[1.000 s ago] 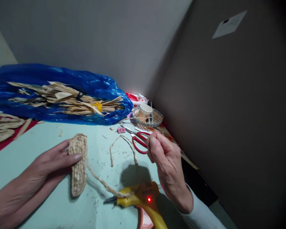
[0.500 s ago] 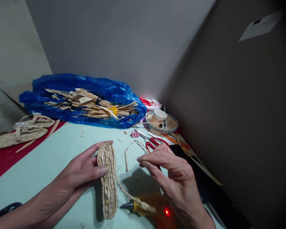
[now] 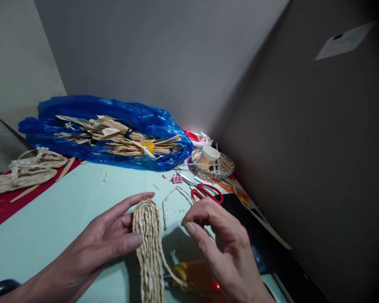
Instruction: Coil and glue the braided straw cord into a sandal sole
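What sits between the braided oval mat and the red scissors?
In the head view, a loose braided cord loops on the pale green table between the braided oval mat and the red scissors.

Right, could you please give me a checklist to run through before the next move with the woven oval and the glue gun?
1. Left hand has a grip on the woven oval: ok, thumb and fingers clasp its far end.
2. Right hand free: cannot tell; its fingertips are pinched together, and anything between them is too thin to see.
3. Glue gun switched on: ok, its red light glows.
4. Braid tail clear of the glue gun: not ok, it seems to lie across the gun's body.
5. Scissors at hand: ok, they lie on the table just beyond the right hand.
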`<state>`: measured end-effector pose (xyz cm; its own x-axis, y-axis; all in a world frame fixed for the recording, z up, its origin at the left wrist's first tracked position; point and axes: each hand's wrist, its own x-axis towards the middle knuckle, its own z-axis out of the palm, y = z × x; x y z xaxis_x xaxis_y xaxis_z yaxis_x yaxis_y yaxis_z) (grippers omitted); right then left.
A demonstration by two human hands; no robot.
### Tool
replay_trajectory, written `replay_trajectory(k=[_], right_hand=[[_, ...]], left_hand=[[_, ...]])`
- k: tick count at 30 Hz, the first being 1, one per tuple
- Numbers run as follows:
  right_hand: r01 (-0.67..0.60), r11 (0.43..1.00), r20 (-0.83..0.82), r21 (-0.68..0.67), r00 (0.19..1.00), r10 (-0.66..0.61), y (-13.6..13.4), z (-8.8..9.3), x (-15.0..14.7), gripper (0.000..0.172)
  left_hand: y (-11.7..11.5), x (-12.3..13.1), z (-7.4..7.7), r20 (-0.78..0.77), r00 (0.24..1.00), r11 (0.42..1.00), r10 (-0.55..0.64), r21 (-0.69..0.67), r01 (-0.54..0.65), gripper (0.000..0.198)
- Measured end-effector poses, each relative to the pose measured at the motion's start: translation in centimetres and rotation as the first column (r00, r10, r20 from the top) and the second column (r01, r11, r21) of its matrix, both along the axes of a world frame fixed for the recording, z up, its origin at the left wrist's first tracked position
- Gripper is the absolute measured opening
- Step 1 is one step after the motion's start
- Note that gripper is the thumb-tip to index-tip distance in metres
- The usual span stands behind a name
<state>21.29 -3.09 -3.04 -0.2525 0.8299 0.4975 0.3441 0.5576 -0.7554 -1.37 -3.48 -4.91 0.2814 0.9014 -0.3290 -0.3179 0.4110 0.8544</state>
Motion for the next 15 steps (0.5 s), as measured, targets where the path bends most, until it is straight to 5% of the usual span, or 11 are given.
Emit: replay_trajectory(k=[5, 15], right_hand=[[0.052, 0.995, 0.101, -0.088, 0.994, -0.043, -0.5, 0.4, 0.1, 0.024], [-0.003, 0.990, 0.123, 0.138, 0.992, -0.014, 0.4, -1.5, -0.4, 0.029]], left_hand=[[0.0, -0.1, -0.1, -0.055, 0.998, 1.000, -0.012, 0.026, 0.014, 0.088], [0.4, -0.1, -1.6, 0.001, 0.998, 0.990, -0.063, 0.126, 0.062, 0.101]])
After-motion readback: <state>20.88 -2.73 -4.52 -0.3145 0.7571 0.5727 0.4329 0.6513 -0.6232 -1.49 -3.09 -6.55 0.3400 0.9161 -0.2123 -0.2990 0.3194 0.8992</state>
